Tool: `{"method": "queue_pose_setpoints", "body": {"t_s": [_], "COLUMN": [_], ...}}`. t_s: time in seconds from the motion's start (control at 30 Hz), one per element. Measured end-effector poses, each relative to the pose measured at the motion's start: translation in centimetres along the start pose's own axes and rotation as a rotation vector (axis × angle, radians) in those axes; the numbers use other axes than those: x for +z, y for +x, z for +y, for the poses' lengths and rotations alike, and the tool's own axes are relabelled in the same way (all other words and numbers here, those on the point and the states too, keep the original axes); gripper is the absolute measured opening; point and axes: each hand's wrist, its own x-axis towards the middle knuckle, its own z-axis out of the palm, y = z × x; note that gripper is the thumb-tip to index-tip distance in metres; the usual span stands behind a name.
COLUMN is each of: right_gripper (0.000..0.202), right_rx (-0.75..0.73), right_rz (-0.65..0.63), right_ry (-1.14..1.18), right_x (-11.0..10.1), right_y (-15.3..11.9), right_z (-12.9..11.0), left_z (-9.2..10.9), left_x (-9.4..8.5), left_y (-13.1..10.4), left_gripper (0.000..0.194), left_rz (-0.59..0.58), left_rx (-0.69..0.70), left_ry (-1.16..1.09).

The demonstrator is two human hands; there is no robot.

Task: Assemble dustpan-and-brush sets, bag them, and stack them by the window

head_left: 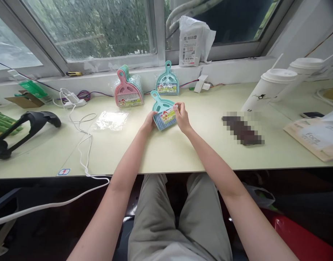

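Note:
A teal dustpan-and-brush set [164, 111] with a colourful label is held over the middle of the table, its handle pointing away. My left hand [149, 121] grips its lower left edge. At its right side, the fingers of my right hand [182, 115] are closed on the edge by the label. Behind it, another teal set [167, 82] in clear wrap leans against the window ledge. To the left, a row of wrapped sets stands with a pink one [127, 92] in front and teal ones behind. Clear plastic bags [111, 120] lie left of my left hand.
White cables [84, 152] cross the table [166, 156] at left, near a black curved frame [33, 125]. White lidded cups [272, 87], a pixelated dark item [244, 130] and a paper packet [313, 139] are at right. A white package [192, 45] stands on the ledge.

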Motion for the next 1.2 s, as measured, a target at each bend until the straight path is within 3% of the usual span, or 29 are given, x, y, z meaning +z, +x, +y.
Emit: {"method": "queue_pose_setpoints", "body": {"t_s": [0.17,0.4,0.47,0.57,0.8,1.07,1.2], "right_gripper": [0.031,0.033,0.034,0.034,0.028,0.037,0.036], "right_rx": [0.053,-0.017,-0.014,-0.018,-0.112,-0.09,-0.052], "right_rz": [-0.079,-0.387,-0.414,-0.362,-0.118,-0.064,-0.04], "right_ry": [-0.048,0.174,0.235,0.186,-0.289,-0.396,-0.414], "right_x": [-0.8,-2.1,-2.1,-1.5,0.0,-0.1,-0.4], "right_y": [0.8,0.3,0.2,0.0,-0.1,0.0,0.5], "right_z": [1.5,-0.6,-0.9,-0.8,0.6,1.8,2.6], "left_z": [0.3,0.9,0.9,0.8,0.9,0.6,0.6], "left_x": [0.5,0.6,0.6,0.7,1.0,1.1,1.1], "left_y": [-1.2,-1.8,-1.7,-1.8,-2.1,-2.1,-2.0], "left_gripper": [0.037,0.04,0.04,0.041,0.047,0.06,0.056], "left_rz": [-0.009,-0.024,-0.043,-0.077,-0.166,-0.194,-0.185], "left_rx": [0.026,0.026,0.031,0.036,0.062,0.132,0.141], "left_ry": [0.051,0.067,0.062,0.061,0.052,0.114,0.117]}}
